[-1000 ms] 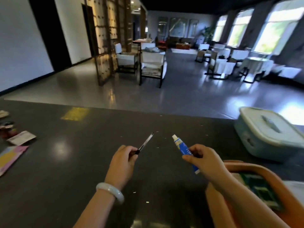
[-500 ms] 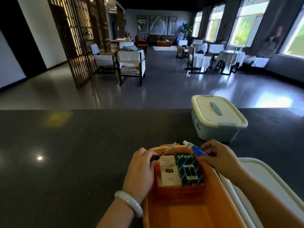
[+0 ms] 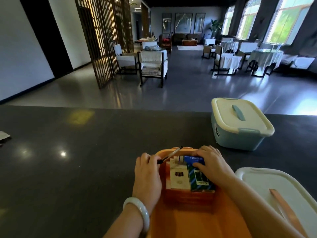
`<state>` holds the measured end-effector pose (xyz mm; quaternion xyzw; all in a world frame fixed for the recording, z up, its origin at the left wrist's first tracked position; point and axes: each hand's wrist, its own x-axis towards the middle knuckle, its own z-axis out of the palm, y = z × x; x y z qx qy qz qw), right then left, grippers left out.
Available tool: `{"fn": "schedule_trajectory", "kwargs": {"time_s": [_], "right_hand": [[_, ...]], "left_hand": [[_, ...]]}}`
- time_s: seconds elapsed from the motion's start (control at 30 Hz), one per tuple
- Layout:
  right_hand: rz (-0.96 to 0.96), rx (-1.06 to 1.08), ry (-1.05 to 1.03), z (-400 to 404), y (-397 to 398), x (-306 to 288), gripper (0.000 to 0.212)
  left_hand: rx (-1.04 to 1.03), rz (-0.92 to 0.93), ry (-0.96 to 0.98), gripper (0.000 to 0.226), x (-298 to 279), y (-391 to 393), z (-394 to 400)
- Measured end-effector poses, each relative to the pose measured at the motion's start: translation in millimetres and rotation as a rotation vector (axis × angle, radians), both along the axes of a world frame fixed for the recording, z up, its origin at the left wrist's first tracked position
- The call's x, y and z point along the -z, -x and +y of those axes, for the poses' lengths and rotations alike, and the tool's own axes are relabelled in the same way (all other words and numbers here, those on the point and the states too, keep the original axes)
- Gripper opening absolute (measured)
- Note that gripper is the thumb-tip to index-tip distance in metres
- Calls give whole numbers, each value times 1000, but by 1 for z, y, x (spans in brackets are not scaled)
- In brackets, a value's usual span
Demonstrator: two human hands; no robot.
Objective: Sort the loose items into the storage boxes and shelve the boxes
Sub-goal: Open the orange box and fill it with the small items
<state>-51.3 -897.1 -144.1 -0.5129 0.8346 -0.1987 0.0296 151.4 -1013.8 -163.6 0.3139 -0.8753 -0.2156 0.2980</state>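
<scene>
An open orange storage box stands on the dark counter right in front of me. Inside its far end lie a white carton and a green striped carton. My left hand pinches a thin pen that slants over the box's far left corner. My right hand holds a blue tube lying across the cartons inside the box.
A pale blue box with a closed cream lid stands at the counter's far right edge. The orange box's white lid lies to the right. A bit of loose packaging shows at the left edge. Chairs and tables fill the room beyond.
Both hands have come from the bare counter over to the orange box. The right hand has lowered the blue tube into the box onto the cartons; the pen is held over the rim.
</scene>
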Motion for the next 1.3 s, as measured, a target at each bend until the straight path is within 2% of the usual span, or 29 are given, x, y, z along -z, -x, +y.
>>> {"fn": "schedule_trajectory", "kwargs": {"time_s": [0.13,0.23,0.47,0.6,0.73,0.87,0.97,1.13,1.3], "right_hand": [[21,84,93,5,4,4,25],[18,114,59,4,6,4,17],[27,101,26,0,8,4,24],[-57,126,95,2,7,6,22],[-139,156,216,7,9,6,17],[-229,129,284,14,10,5,19],[-208,72,249,14,7,2,21],[-101,18,97,8,6,2,14],[-88,30,31,6,9,6,14]], "left_hand": [[2,-4,29,25,2,0,0],[8,-13,50,23,5,0,-2],[24,-17,91,22,7,1,-3],[77,-41,151,28,3,1,-2],[181,-79,193,43,-7,7,1],[259,-100,182,28,-20,29,-1],[300,-144,201,21,-25,48,1],[335,-199,143,29,-20,62,2],[288,-168,90,24,-20,60,-6]]}}
